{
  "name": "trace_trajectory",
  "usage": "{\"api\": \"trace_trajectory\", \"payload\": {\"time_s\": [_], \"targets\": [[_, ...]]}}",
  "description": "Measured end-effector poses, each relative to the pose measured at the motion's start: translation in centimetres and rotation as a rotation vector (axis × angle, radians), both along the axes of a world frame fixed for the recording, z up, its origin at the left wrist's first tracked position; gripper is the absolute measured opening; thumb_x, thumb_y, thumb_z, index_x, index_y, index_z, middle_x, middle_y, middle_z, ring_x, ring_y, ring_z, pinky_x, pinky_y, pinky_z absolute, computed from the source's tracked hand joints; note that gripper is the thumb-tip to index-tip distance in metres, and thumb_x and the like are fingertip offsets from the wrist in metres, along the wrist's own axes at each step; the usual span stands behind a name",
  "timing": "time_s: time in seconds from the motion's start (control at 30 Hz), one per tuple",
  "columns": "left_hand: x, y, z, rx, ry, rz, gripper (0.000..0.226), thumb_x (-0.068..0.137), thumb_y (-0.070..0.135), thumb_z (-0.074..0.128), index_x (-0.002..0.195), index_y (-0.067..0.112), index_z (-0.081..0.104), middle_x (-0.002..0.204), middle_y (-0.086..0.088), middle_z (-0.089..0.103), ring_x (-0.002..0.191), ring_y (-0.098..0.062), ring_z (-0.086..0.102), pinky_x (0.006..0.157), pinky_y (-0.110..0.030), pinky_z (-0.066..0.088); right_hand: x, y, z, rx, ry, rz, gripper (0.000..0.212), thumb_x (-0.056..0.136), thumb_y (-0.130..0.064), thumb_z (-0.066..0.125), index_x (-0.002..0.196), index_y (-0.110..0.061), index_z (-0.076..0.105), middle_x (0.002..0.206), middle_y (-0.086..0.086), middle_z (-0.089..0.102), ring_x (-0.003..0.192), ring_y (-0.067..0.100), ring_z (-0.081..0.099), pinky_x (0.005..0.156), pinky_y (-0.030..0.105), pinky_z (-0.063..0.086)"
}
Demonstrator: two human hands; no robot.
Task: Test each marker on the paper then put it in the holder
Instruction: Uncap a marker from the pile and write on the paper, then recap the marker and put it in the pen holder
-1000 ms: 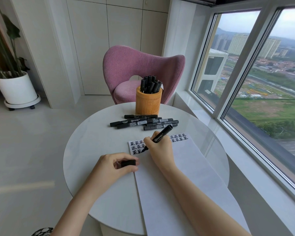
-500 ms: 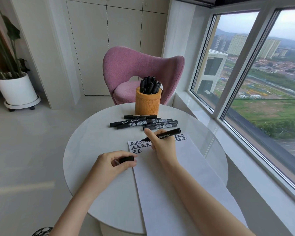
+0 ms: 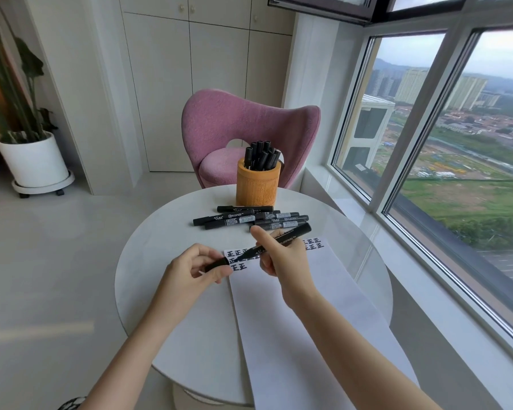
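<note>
— Holding anything, that right hand (image 3: 282, 255)?

— Yes. It is closed round a black marker (image 3: 290, 235), thumb and fingers pinching the barrel about midway, forefinger raised. The marker slants, tail up toward the far right, bare tip (image 3: 240, 257) pointing down to the near left.

— And the left hand (image 3: 194, 269)?

— Curled shut on the marker's cap (image 3: 216, 264), pinched between thumb and fingers. The cap's open end faces the tip and sits just beside it; whether they touch I cannot tell.

— Where is all this?

— Above the far left corner of a long white paper (image 3: 296, 329), over rows of black test marks (image 3: 240, 259). More marks show at the far right corner, past the right hand. The paper lies on a round white surface (image 3: 160, 261) and hangs over its near edge.

— The other markers?

— A loose cluster (image 3: 249, 218) lies flat just beyond the paper, mostly side by side, pointing left to right. Farther still stands the wooden holder (image 3: 258, 186), upright near the far edge, with several capped markers (image 3: 262, 156) sticking up out of it.

— Beyond the surface?

— A pink chair (image 3: 219, 128) right behind the holder, a window on the right, a potted plant (image 3: 31, 161) on the floor far left.
</note>
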State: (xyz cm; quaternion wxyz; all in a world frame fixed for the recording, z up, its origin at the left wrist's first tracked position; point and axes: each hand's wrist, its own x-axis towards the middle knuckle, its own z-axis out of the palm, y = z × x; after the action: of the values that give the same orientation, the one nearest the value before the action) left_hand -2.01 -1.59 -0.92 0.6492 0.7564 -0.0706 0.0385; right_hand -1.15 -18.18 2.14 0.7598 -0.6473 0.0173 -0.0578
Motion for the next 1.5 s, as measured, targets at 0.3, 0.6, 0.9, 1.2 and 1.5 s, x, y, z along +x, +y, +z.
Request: {"api": "trace_trajectory", "payload": {"time_s": [0.3, 0.6, 0.9, 1.2, 1.5], "targets": [[-1.1, -1.5, 1.0, 0.008, -0.012, 0.007, 0.023, 0.07, 0.01, 0.079, 0.083, 0.012, 0.06, 0.078, 0.0, 0.074, 0.065, -0.014, 0.066, 0.069, -0.022, 0.049, -0.7, 1.3, -0.2, -0.042, -0.007, -0.001, 0.036, 0.084, -0.005, 0.063, 0.06, -0.012, 0.037, 0.05, 0.0, 0.027, 0.045, 0.013, 0.023, 0.043, 0.021, 0.024], [-2.4, -2.9, 1.2, 0.216, -0.309, 0.221, 0.021, 0.07, 0.009, 0.08, 0.075, 0.008, 0.059, 0.078, 0.015, 0.07, 0.075, -0.014, 0.064, 0.063, -0.012, 0.045, -0.9, 1.9, 0.1, -0.001, 0.052, -0.016, 0.043, 0.083, 0.003, 0.053, 0.054, -0.017, 0.029, 0.046, -0.006, 0.024, 0.042, 0.011, 0.021, 0.041, 0.019, 0.023], [-1.4, -2.5, 2.5, 0.191, -0.241, 0.238, 0.006, 0.082, 0.022, 0.07, 0.087, 0.021, 0.066, 0.07, 0.007, 0.071, 0.064, -0.008, 0.064, 0.059, -0.015, 0.045, -0.6, 0.5, 1.5, -0.244, 0.12, 0.12, 0.049, 0.084, -0.051, 0.065, 0.066, -0.007, 0.056, 0.049, 0.003, 0.037, 0.044, 0.015, 0.033, 0.045, 0.019, 0.028], [0.1, -2.9, 3.7, 0.304, -0.241, 0.208, 0.019, 0.09, 0.028, 0.059, 0.078, 0.014, 0.065, 0.056, 0.005, 0.06, 0.046, 0.003, 0.05, 0.047, -0.008, 0.034, 1.1, -0.6, -0.5, -0.983, -0.672, -0.035, 0.021, 0.084, -0.013, 0.069, 0.105, -0.011, 0.065, 0.103, 0.0, 0.047, 0.064, 0.016, 0.051, 0.059, 0.036, 0.05], [2.6, -3.5, 3.4, 0.184, -0.111, 0.182, 0.033, 0.096, 0.037, 0.045, 0.08, 0.019, 0.068, 0.063, 0.004, 0.062, 0.051, -0.001, 0.051, 0.056, -0.009, 0.039, 6.9, -1.9, 2.0, -0.566, -0.545, -0.231, 0.01, 0.084, -0.007, 0.069, 0.09, -0.009, 0.061, 0.083, 0.002, 0.056, 0.068, 0.016, 0.056, 0.065, 0.024, 0.044]]}}
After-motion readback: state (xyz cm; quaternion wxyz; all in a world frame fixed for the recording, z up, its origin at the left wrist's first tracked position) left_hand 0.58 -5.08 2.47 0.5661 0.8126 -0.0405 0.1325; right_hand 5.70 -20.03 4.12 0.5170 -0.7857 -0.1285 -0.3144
